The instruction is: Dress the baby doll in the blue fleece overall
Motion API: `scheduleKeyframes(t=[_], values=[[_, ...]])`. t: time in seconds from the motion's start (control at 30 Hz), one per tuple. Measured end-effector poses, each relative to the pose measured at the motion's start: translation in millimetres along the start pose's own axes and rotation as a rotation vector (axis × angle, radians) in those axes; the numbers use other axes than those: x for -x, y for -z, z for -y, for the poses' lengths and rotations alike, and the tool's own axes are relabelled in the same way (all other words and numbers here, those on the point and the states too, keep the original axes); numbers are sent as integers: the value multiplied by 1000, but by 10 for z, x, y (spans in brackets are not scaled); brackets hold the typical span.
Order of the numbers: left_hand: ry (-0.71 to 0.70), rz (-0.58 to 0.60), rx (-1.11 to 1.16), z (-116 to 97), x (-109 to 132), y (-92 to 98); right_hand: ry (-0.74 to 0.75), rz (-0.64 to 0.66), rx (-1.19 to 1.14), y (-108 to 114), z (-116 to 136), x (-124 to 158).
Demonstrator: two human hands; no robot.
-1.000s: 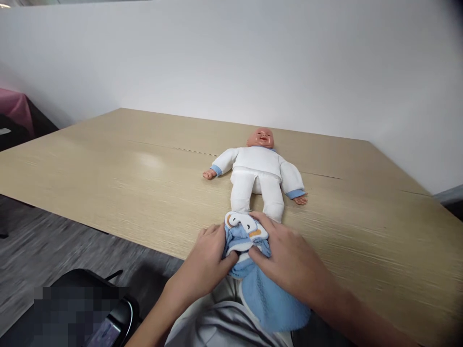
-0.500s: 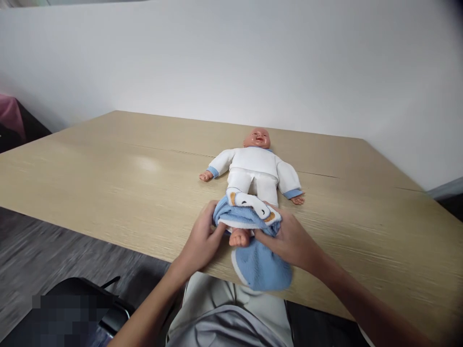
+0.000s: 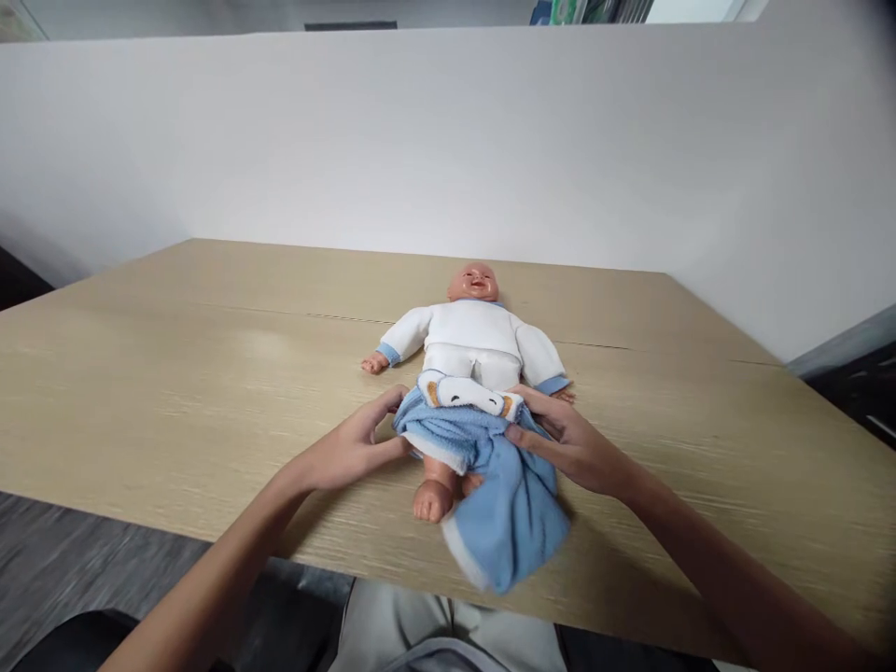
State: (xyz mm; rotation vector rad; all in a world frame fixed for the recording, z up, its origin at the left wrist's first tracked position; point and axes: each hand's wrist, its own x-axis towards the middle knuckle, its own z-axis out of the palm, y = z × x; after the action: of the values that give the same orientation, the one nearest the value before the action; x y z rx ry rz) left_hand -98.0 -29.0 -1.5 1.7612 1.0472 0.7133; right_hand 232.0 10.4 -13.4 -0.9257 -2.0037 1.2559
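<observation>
A baby doll (image 3: 472,327) in a white top with blue cuffs lies on its back, its head away from me and its feet towards me. Blue fleece baby pants (image 3: 483,434) with a white animal face are bunched around its legs. One bare foot (image 3: 433,499) sticks out of the left cuff; another is mostly covered by the pant leg (image 3: 514,532) trailing towards me. My left hand (image 3: 360,443) grips the pants at their left edge. My right hand (image 3: 570,439) pinches the fabric on the opposite side, thumb towards me.
The doll rests on a pale wooden table (image 3: 210,401), whose near edge runs just in front of my lap (image 3: 448,625). A white partition (image 3: 420,140) stands behind the table. A black object (image 3: 77,644) is at the lower left.
The pants have been drawn further up the doll's legs towards its hips, and one foot has come out past the cuff. Both hands have moved up and apart with the fabric.
</observation>
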Motion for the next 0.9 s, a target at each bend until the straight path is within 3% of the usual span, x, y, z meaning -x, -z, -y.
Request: scheduleKeyframes(t=[0.17, 0.33, 0.4, 0.53, 0.67, 0.77, 0.9], values=[[-38, 90, -4, 34, -51, 85, -169, -90, -288, 1, -223, 36], [-79, -69, -99, -54, -232, 63, -258, -144, -559, -44, -395, 55], [-116, -74, -166, -158, -357, 57, -283, -159, -611, -64, -404, 58], [-175, 88, -298, -453, -701, 87, -313, -174, -678, -100, -335, 50], [-179, 434, -331, -653, -1094, 95, -243, -126, -636, -106, -257, 32], [-204, 615, -197, -634, -1327, 57, -188, -118, -493, -49, -229, 38], [-236, 633, -61, -468, -1487, 23, -190, 23, -371, 69, -201, 109]])
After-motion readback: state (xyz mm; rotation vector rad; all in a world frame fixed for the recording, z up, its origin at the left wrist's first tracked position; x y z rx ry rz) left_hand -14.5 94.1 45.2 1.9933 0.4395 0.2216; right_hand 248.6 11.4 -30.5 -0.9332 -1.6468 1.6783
